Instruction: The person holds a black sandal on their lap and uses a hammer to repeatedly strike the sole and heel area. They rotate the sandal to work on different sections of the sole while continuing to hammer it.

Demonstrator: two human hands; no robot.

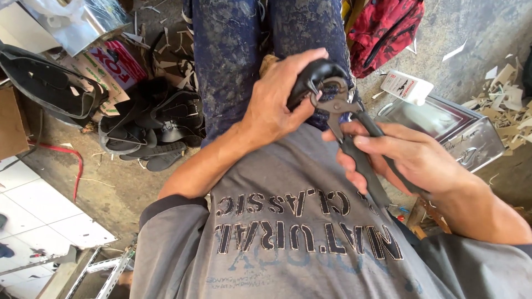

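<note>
My left hand (277, 105) grips a black shoe (317, 75) held over my lap, thumb and fingers wrapped around its side. My right hand (404, 158) is closed around the two dark handles of a pair of pincers (354, 141). The rounded metal jaws of the pincers sit against the edge of the shoe, just right of my left thumb. My legs in dark blue patterned trousers (238, 61) run away from me under the shoe.
A heap of black shoe uppers (149, 127) lies on the concrete floor at left, beside a printed cardboard box (108, 63). A shiny metal case (449, 130) stands at right, with paper scraps (507, 99) beyond it and a red bag (385, 30) at top.
</note>
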